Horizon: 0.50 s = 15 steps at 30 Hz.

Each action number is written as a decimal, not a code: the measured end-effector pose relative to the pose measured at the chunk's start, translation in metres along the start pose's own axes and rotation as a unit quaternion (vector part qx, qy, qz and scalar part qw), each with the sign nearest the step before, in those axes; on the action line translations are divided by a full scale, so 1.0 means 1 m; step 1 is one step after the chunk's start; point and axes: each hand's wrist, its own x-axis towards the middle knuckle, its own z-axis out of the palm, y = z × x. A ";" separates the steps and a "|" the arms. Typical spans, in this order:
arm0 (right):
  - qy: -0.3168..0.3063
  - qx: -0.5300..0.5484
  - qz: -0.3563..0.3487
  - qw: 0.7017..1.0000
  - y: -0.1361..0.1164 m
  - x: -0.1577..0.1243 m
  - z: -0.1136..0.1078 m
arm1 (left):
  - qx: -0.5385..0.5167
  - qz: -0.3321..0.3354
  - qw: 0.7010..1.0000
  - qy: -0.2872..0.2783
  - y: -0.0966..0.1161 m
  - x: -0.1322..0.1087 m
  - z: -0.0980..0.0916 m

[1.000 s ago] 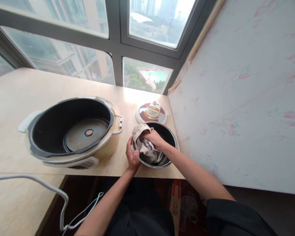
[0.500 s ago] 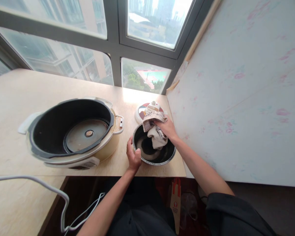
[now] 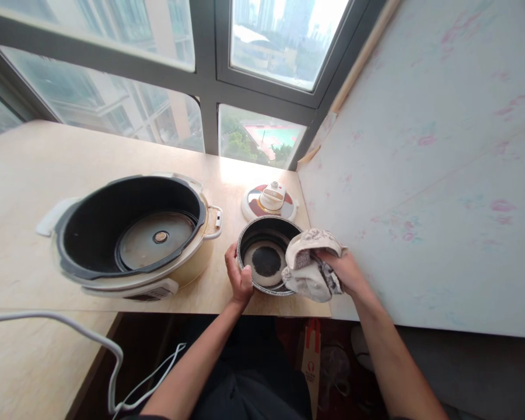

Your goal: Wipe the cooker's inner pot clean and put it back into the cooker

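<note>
A round dark inner pot [image 3: 262, 233] stands on the wooden counter [image 3: 35, 169] near its front right corner. My left hand [image 3: 238, 277] grips the pot's left rim. My right hand [image 3: 345, 271] is closed on a crumpled grey-white cloth [image 3: 308, 268], held over the pot's right rim. The pot's bottom shows a pale ring with a dark centre.
A large cream electric cooker body [image 3: 131, 233], open with no pot inside, sits left of the pot. A white and red lid [image 3: 271, 201] lies behind the pot. A white cable [image 3: 91, 344] crosses the lower left. A pale wall panel [image 3: 420, 175] closes the right side; windows lie behind.
My right hand swept the cloth around the pot's inside, from the left side to the far rim, then over to the right rim. My left hand stayed on the rim.
</note>
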 end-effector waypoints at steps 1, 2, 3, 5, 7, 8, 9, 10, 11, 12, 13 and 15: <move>0.023 0.010 0.007 1.000 0.006 -0.010 0.001 | -0.006 -0.004 1.000 -0.001 0.000 -0.001 0.001; 0.047 0.017 0.011 0.999 0.012 -0.019 0.003 | -0.013 -0.009 1.000 -0.001 0.000 -0.001 0.001; 0.067 0.024 0.013 0.997 0.017 -0.027 0.006 | -0.021 -0.015 1.000 -0.001 -0.001 -0.002 0.002; 0.088 0.038 0.016 0.995 0.024 -0.043 0.013 | -0.038 -0.025 0.999 -0.001 -0.001 -0.003 0.003; 0.088 0.050 0.020 0.995 0.026 -0.055 0.024 | -0.050 -0.030 0.998 0.000 -0.002 -0.005 0.003; 0.083 0.051 0.023 0.995 0.025 -0.060 0.030 | -0.053 -0.032 0.998 -0.001 -0.002 -0.005 0.004; 0.078 0.049 0.025 0.995 0.023 -0.065 0.036 | -0.054 -0.034 0.998 -0.001 -0.002 -0.006 0.004; 0.070 0.045 0.025 0.996 0.020 -0.068 0.043 | -0.054 -0.040 0.998 0.001 -0.001 -0.006 0.004; 0.061 0.044 0.024 0.997 0.017 -0.071 0.050 | -0.052 -0.048 0.998 0.003 0.000 -0.007 0.004; 0.049 0.043 0.022 0.998 0.013 -0.073 0.057 | -0.049 -0.058 0.997 0.003 0.002 -0.008 0.004; 0.037 0.046 0.018 0.998 0.009 -0.074 0.064 | -0.046 -0.070 0.996 0.002 0.003 -0.008 0.004; 0.016 0.059 0.004 0.998 0.003 -0.074 0.078 | -0.047 -0.095 0.994 -0.004 0.006 -0.009 0.002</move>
